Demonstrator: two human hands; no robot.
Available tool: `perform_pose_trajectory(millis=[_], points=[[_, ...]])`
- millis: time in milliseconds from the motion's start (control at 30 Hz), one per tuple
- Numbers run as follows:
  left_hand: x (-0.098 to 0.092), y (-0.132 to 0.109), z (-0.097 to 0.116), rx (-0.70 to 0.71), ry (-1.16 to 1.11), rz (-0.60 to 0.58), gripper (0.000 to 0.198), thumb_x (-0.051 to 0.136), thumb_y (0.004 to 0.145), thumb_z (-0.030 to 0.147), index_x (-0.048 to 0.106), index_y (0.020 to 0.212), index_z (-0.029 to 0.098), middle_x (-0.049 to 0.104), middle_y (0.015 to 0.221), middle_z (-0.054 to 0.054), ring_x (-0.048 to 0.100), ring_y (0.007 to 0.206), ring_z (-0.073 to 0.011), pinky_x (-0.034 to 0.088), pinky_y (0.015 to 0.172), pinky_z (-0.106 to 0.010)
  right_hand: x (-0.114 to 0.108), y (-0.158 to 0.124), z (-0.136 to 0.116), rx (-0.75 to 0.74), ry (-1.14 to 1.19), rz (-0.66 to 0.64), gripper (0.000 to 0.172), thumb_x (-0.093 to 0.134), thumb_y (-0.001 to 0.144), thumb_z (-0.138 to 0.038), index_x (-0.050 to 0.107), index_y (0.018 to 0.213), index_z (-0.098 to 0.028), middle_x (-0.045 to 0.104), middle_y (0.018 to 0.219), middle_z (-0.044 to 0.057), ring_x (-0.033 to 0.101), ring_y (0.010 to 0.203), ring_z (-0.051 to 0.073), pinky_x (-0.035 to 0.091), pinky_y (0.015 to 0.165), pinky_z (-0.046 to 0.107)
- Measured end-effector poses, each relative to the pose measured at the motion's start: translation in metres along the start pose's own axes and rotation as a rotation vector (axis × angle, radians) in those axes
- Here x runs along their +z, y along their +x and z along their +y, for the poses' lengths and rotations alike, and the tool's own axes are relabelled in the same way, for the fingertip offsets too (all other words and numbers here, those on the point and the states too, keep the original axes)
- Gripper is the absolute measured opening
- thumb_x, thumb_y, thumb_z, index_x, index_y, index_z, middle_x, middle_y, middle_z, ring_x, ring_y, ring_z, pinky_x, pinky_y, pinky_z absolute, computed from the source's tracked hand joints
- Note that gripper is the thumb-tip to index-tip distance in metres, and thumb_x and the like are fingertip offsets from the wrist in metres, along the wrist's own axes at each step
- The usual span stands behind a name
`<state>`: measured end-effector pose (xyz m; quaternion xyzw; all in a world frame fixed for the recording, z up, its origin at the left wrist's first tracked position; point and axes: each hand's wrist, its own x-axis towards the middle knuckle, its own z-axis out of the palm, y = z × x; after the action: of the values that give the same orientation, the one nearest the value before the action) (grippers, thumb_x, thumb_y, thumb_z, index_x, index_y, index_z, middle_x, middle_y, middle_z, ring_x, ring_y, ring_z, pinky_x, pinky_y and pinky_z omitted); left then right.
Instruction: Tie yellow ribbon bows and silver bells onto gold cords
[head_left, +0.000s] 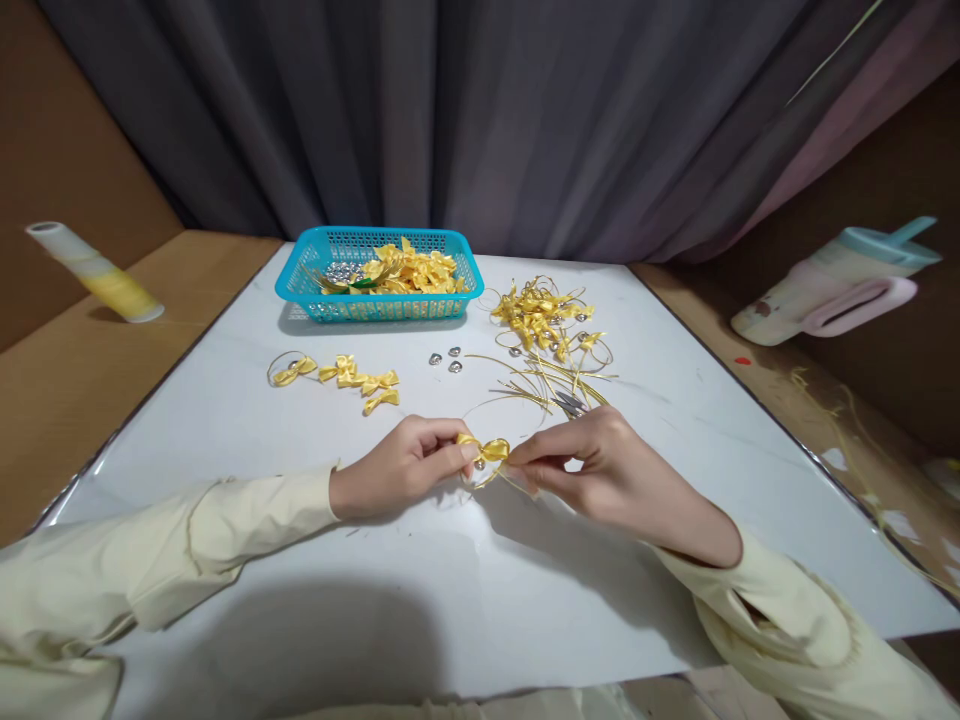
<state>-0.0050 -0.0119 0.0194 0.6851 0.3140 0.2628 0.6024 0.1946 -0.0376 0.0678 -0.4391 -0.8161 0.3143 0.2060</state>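
Observation:
My left hand (412, 468) pinches the left end of a shiny yellow ribbon bow (496, 450) between thumb and fingers. A small silver heart charm (481, 465) hangs just under the knot. Thin gold cord (486, 482) loops below the bow toward my right hand (619, 470). Its thumb and fingertips are closed on the cord beside the bow's right loop; the exact grip is partly hidden. Beyond the hands lie three loose silver heart charms (454, 367). Partly behind my right hand, dark scissors (570, 403) rest among cut gold cords (551, 375).
A blue basket (379, 309) at the back holds yellow bows and silver charms. To its right is a pile of bows on cords (536, 315). Several bows (358, 376) lie at left. A tumbler (832, 280) stands far right, a yellow-and-white roll (101, 275) far left.

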Motion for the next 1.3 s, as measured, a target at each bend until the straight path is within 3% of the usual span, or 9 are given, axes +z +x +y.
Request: perform_pose_trajectory(millis=[533,767,1133,1300], points=[[0.001,0.002,-0.002,0.007,-0.16,0.053,0.027,0.048,0.085,0.031,0.052,0.065,0.014,0.029,0.046,0.009,0.022,0.043,-0.0055,0.018,0.042,-0.02,0.01,0.005,0.007,0.272,0.549,-0.005,0.017,0.066,0.075,-0.027,0.069,0.07,-0.012,0.063,0.055,0.002,0.039,0.038,0.005,0.032,0.038,0.018],[0.002,0.001,-0.001,-0.012,-0.22,0.053,0.028,0.048,0.085,0.032,0.053,0.065,0.014,0.032,0.046,0.009,0.023,0.042,-0.005,0.02,0.042,-0.02,0.011,0.006,0.016,0.25,0.643,-0.013,0.022,0.07,0.072,-0.033,0.067,0.069,-0.011,0.064,0.057,0.003,0.043,0.042,0.006,0.034,0.04,0.019],[0.003,0.002,0.002,-0.058,-0.273,0.022,0.029,0.05,0.083,0.038,0.052,0.066,0.014,0.033,0.046,0.008,0.023,0.041,-0.0053,0.021,0.042,-0.02,0.028,0.009,0.026,0.275,1.026,-0.088,0.025,0.072,0.07,-0.03,0.056,0.066,-0.012,0.065,0.057,0.001,0.039,0.038,0.003,0.029,0.042,0.018],[0.003,0.002,0.002,-0.062,-0.234,0.052,0.03,0.048,0.084,0.038,0.051,0.066,0.015,0.032,0.046,0.008,0.023,0.042,-0.0057,0.023,0.043,-0.02,0.034,0.011,0.029,0.259,1.035,-0.069,0.026,0.071,0.071,-0.032,0.054,0.066,-0.013,0.064,0.057,0.0,0.04,0.039,0.003,0.032,0.044,0.019]])
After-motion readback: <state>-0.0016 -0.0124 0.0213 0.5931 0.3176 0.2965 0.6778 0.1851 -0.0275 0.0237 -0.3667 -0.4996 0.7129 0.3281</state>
